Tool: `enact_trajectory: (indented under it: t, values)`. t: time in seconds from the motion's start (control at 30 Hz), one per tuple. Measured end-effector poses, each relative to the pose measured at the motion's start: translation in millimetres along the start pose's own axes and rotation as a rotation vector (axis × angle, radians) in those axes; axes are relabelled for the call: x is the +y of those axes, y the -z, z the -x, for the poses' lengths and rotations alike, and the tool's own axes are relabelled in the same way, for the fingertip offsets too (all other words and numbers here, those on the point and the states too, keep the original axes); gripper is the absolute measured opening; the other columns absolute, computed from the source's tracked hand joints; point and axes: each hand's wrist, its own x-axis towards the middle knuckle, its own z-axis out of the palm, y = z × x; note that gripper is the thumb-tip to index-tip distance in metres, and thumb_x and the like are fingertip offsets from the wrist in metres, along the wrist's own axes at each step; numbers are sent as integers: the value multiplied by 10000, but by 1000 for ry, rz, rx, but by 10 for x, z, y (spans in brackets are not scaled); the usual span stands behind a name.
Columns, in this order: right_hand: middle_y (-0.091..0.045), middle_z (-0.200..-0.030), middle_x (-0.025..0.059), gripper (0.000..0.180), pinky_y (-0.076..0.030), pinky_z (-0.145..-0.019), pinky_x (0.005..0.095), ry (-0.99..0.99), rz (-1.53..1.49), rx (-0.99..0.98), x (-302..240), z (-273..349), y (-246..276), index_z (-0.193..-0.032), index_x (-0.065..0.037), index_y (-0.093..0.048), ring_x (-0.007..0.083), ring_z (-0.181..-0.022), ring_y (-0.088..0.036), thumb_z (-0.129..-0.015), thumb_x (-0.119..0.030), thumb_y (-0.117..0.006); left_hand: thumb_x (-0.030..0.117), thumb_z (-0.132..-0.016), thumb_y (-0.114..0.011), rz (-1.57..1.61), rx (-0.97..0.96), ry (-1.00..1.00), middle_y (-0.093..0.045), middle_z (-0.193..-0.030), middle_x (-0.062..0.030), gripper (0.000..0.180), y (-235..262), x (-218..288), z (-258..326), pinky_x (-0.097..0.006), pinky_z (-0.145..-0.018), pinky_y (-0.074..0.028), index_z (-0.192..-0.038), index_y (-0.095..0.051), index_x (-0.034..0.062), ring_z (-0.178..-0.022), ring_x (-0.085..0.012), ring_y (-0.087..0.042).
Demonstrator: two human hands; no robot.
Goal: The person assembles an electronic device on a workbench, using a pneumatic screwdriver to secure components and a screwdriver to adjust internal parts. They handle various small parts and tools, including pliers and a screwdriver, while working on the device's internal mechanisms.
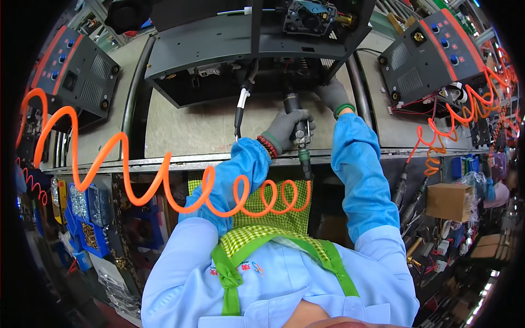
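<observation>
My left hand (284, 129), in a grey glove, is wrapped around a pneumatic screwdriver (302, 130). The tool's dark front end points into the open side of a large dark grey metal housing (202, 50) lying across the bench. An orange coiled air hose (145, 199) runs off to the left from the green fitting at its rear. My right hand (333, 96), also gloved in grey, reaches to the housing's lower right corner; its fingertips are hidden there. Another slim black-and-white tool (240, 106) hangs left of the left hand.
Finished-looking grey machine units with orange trim stand to the left (74, 74) and right (432, 57). Metal rollers (358, 90) separate the bench plates. Blue bins of small parts (90, 229) sit below left, and a cardboard box (448, 202) below right.
</observation>
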Motion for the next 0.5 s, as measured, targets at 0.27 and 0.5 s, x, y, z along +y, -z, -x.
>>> enact_trajectory:
  t: [0.27,0.5]
  values:
    - [-526,-1286,207,646,-458,-931,429,292,464,19,446,-382,-58,-1348,-130,-389,375,-1155,-525,-770,-272,-640,310,-881,-574,128,-33,21,-616,-719,-105,272,-274,372,711,-315,-579,-526,-824,-563,44,-609,-185,-603]
    - [-672,-931,155,294,-499,-786,483,606,1021,-144,669,-598,-16,-930,-144,-704,350,-909,-627,-844,-391,-570,270,-846,-618,-426,-30,139,-605,-688,-139,320,242,1132,2803,-240,-364,-462,-959,-502,-6,-433,-146,-554]
